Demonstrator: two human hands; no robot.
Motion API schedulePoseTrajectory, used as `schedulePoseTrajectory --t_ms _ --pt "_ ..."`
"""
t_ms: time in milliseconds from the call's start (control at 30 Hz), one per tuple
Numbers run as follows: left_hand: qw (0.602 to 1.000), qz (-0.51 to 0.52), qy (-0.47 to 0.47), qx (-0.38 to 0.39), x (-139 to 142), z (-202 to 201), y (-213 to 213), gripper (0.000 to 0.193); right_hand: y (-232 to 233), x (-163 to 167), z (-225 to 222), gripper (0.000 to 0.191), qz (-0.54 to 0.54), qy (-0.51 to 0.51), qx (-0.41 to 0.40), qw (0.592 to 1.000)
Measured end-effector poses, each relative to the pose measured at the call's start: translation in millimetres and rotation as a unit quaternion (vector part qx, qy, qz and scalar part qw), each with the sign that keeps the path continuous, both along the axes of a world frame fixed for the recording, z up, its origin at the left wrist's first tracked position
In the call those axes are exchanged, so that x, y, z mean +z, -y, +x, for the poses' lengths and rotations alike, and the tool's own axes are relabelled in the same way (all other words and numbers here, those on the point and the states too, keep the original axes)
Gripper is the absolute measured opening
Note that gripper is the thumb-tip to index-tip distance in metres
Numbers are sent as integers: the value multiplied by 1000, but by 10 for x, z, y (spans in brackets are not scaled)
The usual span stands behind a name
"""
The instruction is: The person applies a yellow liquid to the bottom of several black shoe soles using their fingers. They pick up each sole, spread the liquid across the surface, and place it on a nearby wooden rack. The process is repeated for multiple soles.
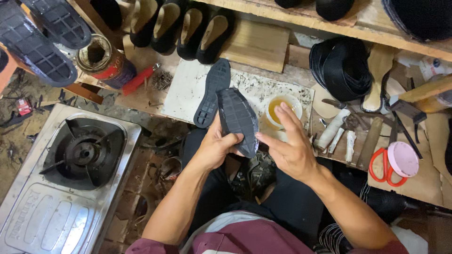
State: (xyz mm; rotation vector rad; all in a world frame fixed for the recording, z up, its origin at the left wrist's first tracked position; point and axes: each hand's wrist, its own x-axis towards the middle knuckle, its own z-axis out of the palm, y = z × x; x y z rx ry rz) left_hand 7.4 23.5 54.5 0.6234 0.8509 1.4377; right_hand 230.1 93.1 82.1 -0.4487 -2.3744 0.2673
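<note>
While the left hand (217,146) wraps thumb and fingers round the heel end of a black shoe (238,120), tread side up, the shoe sits over the person's lap, just in front of the bench edge — prob. so the sole faces the eyes. Grip is closed and firm. Right hand (289,146) is open, fingers straight and spread a bit, holding nothing; palm edge sits just beside the shoe's right flank, fingertips over a small bowl of amber liquid (281,109), looks like glue, kept w/in easy reach. A loose black outsole (212,94) lies tread up on the white speckled slab (188,89), its lower end behind the held shoe. Row of black shoe uppers (181,28) rests on the wooden shelf (301,19) beyond. Left on the floor: gas stove (84,155); above it an open rusty tin (101,59). Far right, red-handled scissors (379,167) touch a pink lid (402,159), w/ white rolled sticks (332,128) nearby.
</note>
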Motion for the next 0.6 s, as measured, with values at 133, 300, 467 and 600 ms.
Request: schedulePoseTrajectory --t_ms 133,300,467,600 --pt "999 -2 1 46 -3 55 -59 65 119 11 -91 41 49 6 -9 999" --pt "993 19 -66 92 -44 142 -43 64 341 42 -142 47 58 29 -29 997" --pt "989 107 -67 72 -120 302 32 66 232 -27 -236 58 -348 -92 -63 931" --pt "974 192 -119 -3 -337 192 276 78 24 -57 -191 79 -604 -242 50 758"
